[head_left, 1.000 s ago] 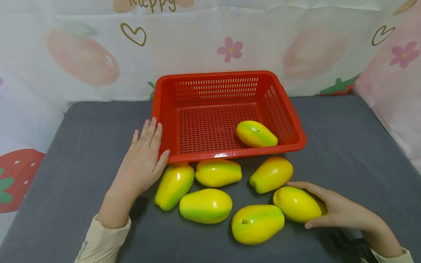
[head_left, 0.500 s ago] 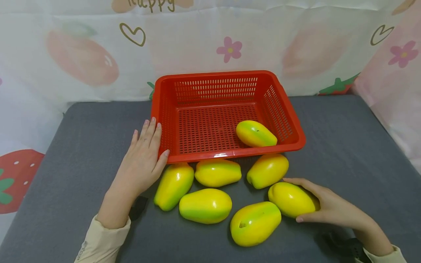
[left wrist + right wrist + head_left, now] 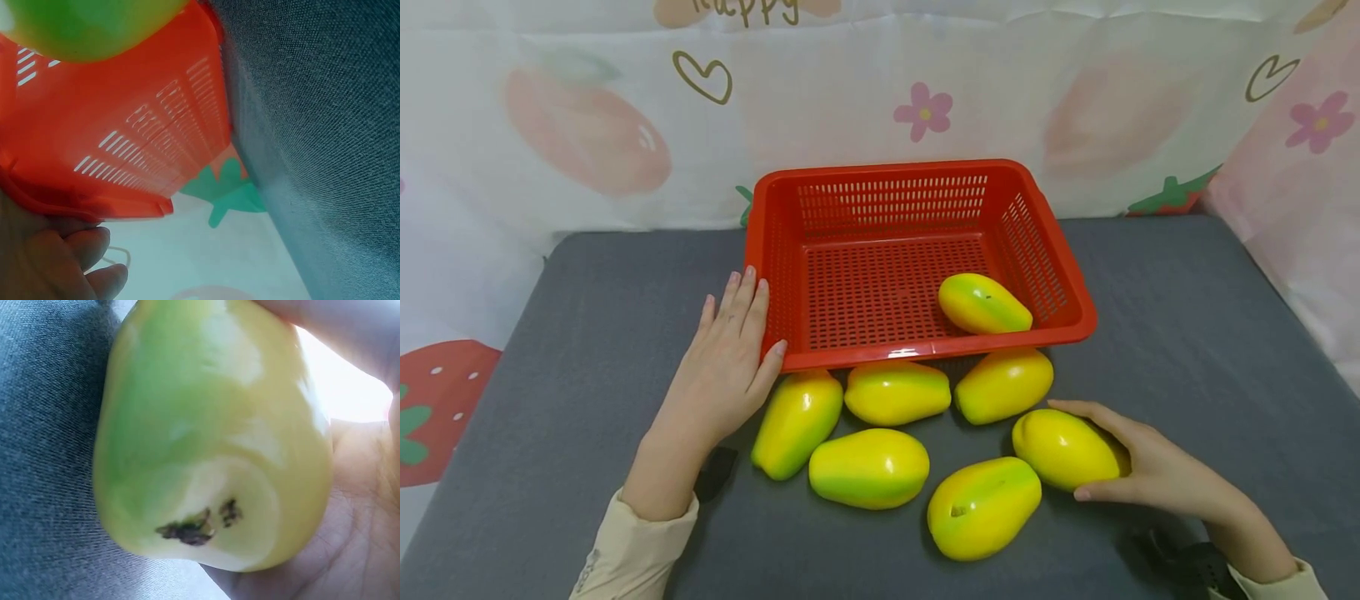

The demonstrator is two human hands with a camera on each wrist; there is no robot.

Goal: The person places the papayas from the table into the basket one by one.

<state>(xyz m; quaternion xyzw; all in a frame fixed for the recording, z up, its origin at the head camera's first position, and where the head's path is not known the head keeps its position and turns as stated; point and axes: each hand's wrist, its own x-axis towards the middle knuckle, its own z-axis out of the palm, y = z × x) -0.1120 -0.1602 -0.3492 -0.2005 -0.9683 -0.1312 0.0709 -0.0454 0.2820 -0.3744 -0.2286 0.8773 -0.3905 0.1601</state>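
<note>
My left hand (image 3: 718, 367) rests with straight fingers along the left rim of a red plastic basket (image 3: 895, 352); in the left wrist view its fingertips (image 3: 87, 247) lie against the basket's rim. At the right, my right hand (image 3: 1157, 467) grips a yellow-green papaya (image 3: 1067, 450), thumb on the near side and fingers on the far side. The right wrist view shows that papaya (image 3: 206, 425) up close, its dark-marked end facing the camera, against the palm. One papaya (image 3: 985, 304) lies inside the basket at its front right.
Several more papayas lie in front of the basket, among them one papaya (image 3: 1004, 386) beside the held one and another papaya (image 3: 985, 508) nearest the front. Grey cloth (image 3: 1187, 333) covers the table. A printed curtain (image 3: 850, 75) hangs behind the basket.
My right hand and its papaya have shifted left and a little toward the basket. The papaya beside it has slid left toward the basket, and the front one has turned slightly. My left hand stays put.
</note>
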